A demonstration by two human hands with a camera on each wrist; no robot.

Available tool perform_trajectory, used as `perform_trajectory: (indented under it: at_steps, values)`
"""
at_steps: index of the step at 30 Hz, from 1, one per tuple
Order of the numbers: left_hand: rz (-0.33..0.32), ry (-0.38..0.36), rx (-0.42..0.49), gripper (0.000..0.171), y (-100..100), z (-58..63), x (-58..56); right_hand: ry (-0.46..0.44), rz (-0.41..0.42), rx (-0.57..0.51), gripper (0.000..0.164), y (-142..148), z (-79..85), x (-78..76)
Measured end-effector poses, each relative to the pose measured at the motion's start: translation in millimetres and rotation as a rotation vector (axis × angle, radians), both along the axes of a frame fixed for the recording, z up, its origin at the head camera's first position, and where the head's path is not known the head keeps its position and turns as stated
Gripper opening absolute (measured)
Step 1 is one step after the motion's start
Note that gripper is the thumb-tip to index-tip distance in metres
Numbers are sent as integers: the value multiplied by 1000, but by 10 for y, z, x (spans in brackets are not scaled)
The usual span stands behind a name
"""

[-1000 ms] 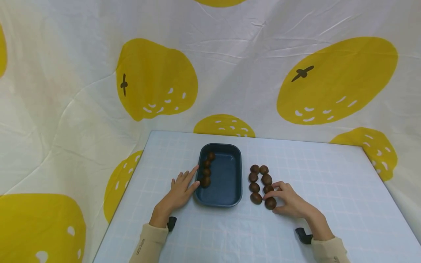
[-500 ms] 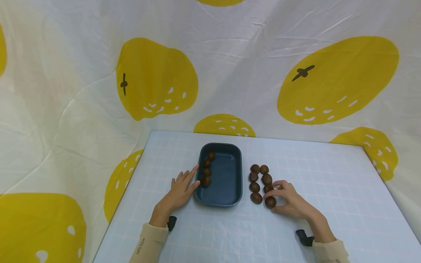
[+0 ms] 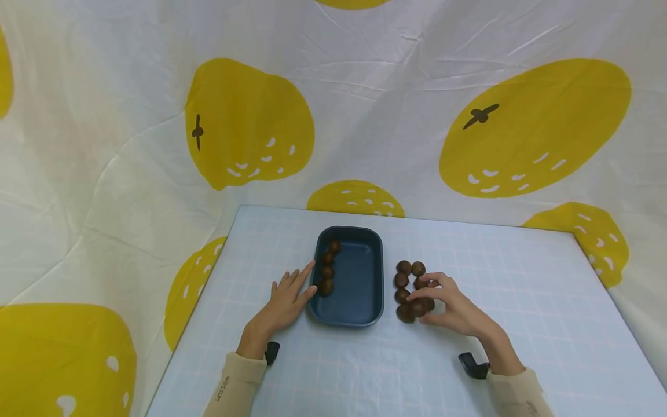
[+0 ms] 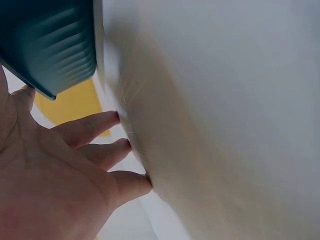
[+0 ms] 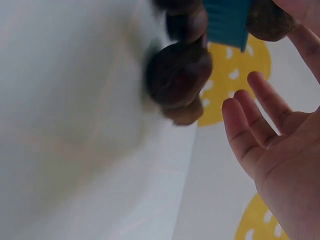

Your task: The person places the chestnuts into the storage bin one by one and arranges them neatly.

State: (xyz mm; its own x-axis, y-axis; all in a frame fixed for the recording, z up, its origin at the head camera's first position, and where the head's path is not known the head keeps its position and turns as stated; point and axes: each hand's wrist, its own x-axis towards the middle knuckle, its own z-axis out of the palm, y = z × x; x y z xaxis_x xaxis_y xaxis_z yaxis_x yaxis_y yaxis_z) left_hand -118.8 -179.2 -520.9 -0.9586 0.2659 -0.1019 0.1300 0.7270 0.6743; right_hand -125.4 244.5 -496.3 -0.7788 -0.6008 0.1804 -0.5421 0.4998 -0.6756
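Note:
My right hand (image 3: 454,308) pinches a round brown fruit (image 3: 418,307) between thumb and fingers, raised over the others; in the right wrist view this fruit (image 5: 270,21) looks speckled, and the remaining fingers stretch out loosely. Below it, two columns of similar brown fruits (image 3: 401,280) lie on the table, the right column partly hidden by my fingers. Spread at the left side of a dark blue tray (image 3: 359,289), my left hand (image 3: 283,304) has thumb and index finger at the rim. Its other fingertips touch the tabletop in the left wrist view. Inside the tray, several brown fruits (image 3: 327,272) line the left wall.
The table (image 3: 521,289) wears a pale checked cover. Behind it and at its left hangs a white cloth (image 3: 365,116) printed with big yellow fruits. Black wrist mounts (image 3: 473,366) sit near both sleeves.
My right hand has lifted the nearest fruit of the right column and carried it up and leftward. My left hand has stayed at the tray.

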Motion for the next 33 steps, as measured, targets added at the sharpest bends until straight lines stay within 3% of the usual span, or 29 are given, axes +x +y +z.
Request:
perform_trajectory:
  at_steps: [14, 25, 33]
  values:
    - [5, -29, -18, 61, 14, 23, 8, -21, 101, -3, 39, -615, 342, -324]
    - [9, -16, -29, 62, 18, 13, 9, 10, 298, -50, 38, -1159, 537, -660]
    - [3, -42, -51, 63, 8, 23, -7, -49, 376, 19, 41, -1543, 569, -862]
